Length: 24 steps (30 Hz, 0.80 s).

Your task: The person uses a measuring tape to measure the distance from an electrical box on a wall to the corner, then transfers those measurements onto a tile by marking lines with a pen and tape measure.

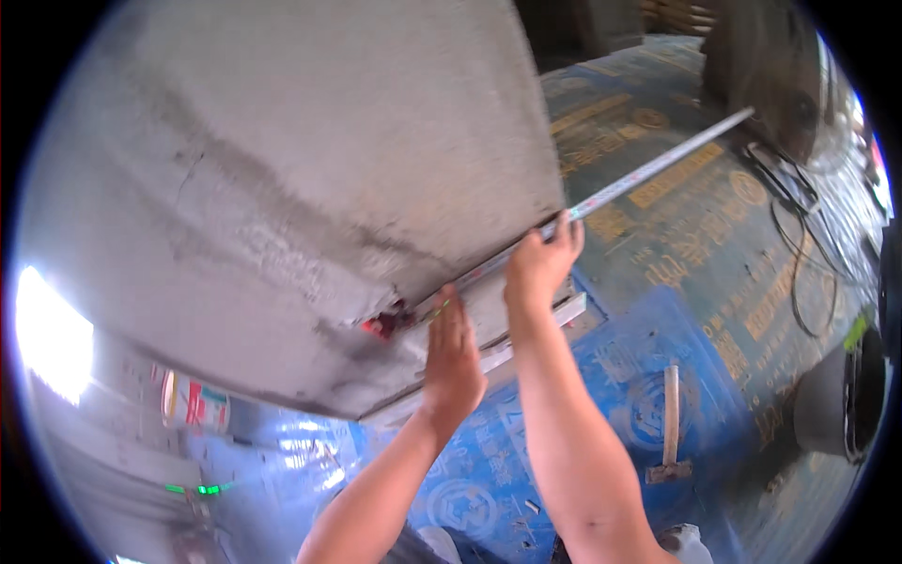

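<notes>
A long silvery strip with fine marks, like a measuring tape blade (pixel 639 177), runs along the foot of a grey plastered wall (pixel 376 141) and juts past its corner to the upper right. My right hand (pixel 545 258) grips it near the corner, thumb and fingers closed round it. Lower on the strip, my left hand (pixel 455 362) lies with its fingers stretched out and pressed against it. Just left of those fingertips is a red and dark thing (pixel 383 323) at the wall, too blurred to name. A pale ledge (pixel 489 305) lies below the strip, partly behind my hands.
Blue sheeting (pixel 601 376) covers the floor below the ledge, with a wooden-handled hammer (pixel 671 418) on it. A dark bucket (pixel 832 404) and loose cables (pixel 799 254) are at right. A white and red tub (pixel 194 402) stands at left, above a green light streak (pixel 202 490).
</notes>
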Tool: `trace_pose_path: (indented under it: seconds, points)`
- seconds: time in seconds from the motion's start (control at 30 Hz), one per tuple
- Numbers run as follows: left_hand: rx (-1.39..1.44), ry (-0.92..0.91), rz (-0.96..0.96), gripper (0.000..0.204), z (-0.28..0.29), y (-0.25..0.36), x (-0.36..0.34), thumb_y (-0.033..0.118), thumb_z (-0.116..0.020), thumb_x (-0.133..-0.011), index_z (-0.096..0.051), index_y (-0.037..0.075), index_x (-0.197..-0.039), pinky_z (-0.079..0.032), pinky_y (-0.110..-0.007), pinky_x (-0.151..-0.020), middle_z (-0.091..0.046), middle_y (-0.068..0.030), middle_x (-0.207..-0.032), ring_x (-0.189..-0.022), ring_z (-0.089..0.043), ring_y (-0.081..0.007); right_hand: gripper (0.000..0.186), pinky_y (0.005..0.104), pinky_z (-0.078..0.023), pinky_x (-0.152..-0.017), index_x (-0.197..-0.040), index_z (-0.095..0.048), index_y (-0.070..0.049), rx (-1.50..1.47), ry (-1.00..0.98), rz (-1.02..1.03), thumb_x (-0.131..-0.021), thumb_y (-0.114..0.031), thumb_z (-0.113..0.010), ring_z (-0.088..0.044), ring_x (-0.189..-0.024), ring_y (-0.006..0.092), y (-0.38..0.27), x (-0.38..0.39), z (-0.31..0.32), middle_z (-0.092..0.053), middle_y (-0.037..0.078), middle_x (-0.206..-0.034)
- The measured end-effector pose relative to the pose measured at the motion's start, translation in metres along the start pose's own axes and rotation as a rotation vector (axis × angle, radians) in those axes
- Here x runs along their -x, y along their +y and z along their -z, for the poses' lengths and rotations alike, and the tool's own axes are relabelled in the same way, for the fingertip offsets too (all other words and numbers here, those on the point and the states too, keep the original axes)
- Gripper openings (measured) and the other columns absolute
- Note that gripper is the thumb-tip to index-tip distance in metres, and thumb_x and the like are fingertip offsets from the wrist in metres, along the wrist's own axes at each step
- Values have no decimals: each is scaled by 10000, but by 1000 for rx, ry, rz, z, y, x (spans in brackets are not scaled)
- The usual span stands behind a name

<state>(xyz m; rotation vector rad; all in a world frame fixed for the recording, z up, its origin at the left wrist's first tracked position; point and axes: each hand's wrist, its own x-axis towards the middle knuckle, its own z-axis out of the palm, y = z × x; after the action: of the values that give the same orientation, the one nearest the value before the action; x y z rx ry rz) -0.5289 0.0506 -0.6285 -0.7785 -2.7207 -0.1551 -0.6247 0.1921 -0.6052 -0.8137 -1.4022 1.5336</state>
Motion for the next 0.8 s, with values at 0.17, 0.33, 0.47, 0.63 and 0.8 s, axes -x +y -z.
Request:
trace_pose_path:
  seconds: [0.17,0.33,0.47,0.63,0.8]
  points:
    - [-12,-6,41,695,0,-9,7,-24,-458,-821,-204,-150,-1456,-219,-479,-1176,-153,-283,-1574,-1454,-201,-434,565,374,-295,-1135,-1377,-462,81,26,-77,-70,-815,25,-471,-358,-1377,376,-16,9,0,-355,268,-1471]
    - [99,111,6,712,-2,-14,10,-89,-491,-782,-236,-144,-1445,-227,-478,-1173,-170,-261,-1573,-1443,-212,-441,538,339,-394,-1045,-1369,-486,60,-4,-138,-130,-836,-14,-500,-487,-1276,318,-5,-4,-1,-456,210,-1413]
    - [60,134,-22,704,0,-15,9,-105,-485,-768,-278,-132,-1440,-254,-459,-1166,-195,-224,-1578,-1453,-233,-384,546,322,-500,-777,-1349,-515,48,-44,-197,-264,-807,-14,-545,-645,-970,243,-28,-5,14,-650,180,-1153]
    - [36,155,-37,713,1,-19,12,-89,-500,-766,-285,-119,-1445,-268,-466,-1161,-205,-188,-1584,-1461,-242,-339,445,322,-508,-758,-1272,-605,-24,-2,-243,-336,-832,-48,-539,-637,-961,221,-47,3,22,-638,160,-1170]
    - [81,128,-50,674,5,-22,13,-53,-501,-793,-307,-122,-1435,-260,-466,-1168,-198,-181,-1586,-1461,-241,-329,415,340,-518,-750,-1241,-637,-60,4,-230,-383,-835,-61,-552,-623,-975,226,-35,-5,18,-615,135,-1203]
